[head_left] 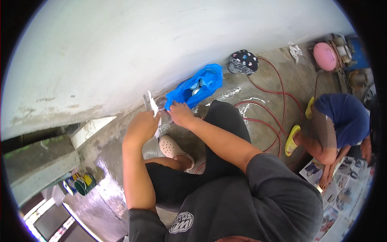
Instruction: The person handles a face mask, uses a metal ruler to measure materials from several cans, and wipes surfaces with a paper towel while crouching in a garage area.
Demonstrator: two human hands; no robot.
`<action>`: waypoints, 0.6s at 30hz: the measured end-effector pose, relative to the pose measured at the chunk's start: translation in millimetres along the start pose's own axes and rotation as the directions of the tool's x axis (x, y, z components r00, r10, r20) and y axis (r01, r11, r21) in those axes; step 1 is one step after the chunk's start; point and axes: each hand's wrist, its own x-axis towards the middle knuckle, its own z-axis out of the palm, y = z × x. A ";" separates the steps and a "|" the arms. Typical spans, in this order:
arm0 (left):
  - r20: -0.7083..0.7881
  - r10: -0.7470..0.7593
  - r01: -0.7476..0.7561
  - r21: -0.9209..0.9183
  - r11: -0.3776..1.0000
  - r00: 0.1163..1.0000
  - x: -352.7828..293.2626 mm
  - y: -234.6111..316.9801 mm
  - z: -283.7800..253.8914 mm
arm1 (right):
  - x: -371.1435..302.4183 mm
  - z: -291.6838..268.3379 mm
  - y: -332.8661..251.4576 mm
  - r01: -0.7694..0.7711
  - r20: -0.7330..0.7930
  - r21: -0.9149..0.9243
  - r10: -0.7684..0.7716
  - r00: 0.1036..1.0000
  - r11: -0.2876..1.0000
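Observation:
My left hand [142, 126] is closed around a crumpled white piece of thin material [152, 104], either cloth or plastic; I cannot tell which. The white piece sticks out above and below the fist. Just to its right, my right hand [181, 114] has its fingers bent and pinched at the near left edge of a blue plastic bag [177, 96]. The bag lies gaping on the wet floor by the wall, with several pale round-ended containers [196, 89] inside. Below my hands is my foot in a beige clog [171, 147].
A patterned black cloth covers a bucket [243, 62] by the wall. A red hose [278, 92] loops across the wet concrete. At right, another person [342, 117] crouches beside spread newspapers [342, 193]. Paint cans [84, 184] stand at left; a pink-topped machine [325, 56] sits far right.

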 end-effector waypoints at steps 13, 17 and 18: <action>-0.031 0.044 -0.043 0.032 0.999 0.999 16.4 14.5 -1.8 | -4.2 -25.4 2.2 -0.028 -0.052 0.003 0.028 0.998 1.000; -0.047 -0.062 0.063 0.019 0.998 0.997 2.5 -1.5 -15.1 | -16.5 -93.3 -1.9 -0.115 0.116 0.004 0.113 0.987 0.993; -0.068 -0.084 0.083 -0.008 0.996 0.994 -2.7 -3.1 -18.5 | -20.2 -109.9 10.5 -0.075 -0.020 0.170 0.080 0.997 0.983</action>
